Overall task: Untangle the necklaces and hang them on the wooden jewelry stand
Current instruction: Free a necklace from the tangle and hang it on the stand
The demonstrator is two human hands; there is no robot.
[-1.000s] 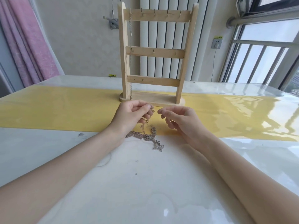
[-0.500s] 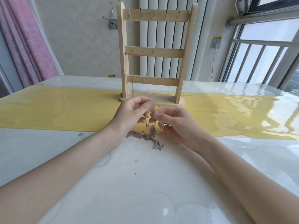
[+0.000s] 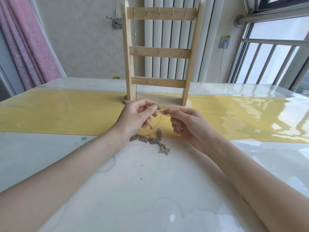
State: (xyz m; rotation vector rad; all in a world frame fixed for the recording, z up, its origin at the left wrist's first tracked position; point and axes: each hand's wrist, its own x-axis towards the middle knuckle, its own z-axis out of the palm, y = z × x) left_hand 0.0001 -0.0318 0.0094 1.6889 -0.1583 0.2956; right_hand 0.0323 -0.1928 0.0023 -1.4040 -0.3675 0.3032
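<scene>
A wooden jewelry stand [image 3: 159,52] with three hook bars rises at the table's far middle. One silver chain [image 3: 134,39] hangs from its top-left hook down to the base. Just in front of the base, my left hand [image 3: 137,118] and my right hand [image 3: 187,123] each pinch a thin gold necklace [image 3: 161,113], stretched short between the fingertips; a loop with a small pendant dangles below my left hand. A tangled heap of silver necklaces [image 3: 151,141] lies on the table under and between my wrists.
A yellow runner [image 3: 66,111] crosses the glossy white table [image 3: 150,190] under the stand. Behind are a white radiator, a pink curtain [image 3: 30,44] at the left and a barred window [image 3: 270,52] at the right.
My hands came together, then lifted slightly. A gold necklace is now raised off the heap and held between both hands.
</scene>
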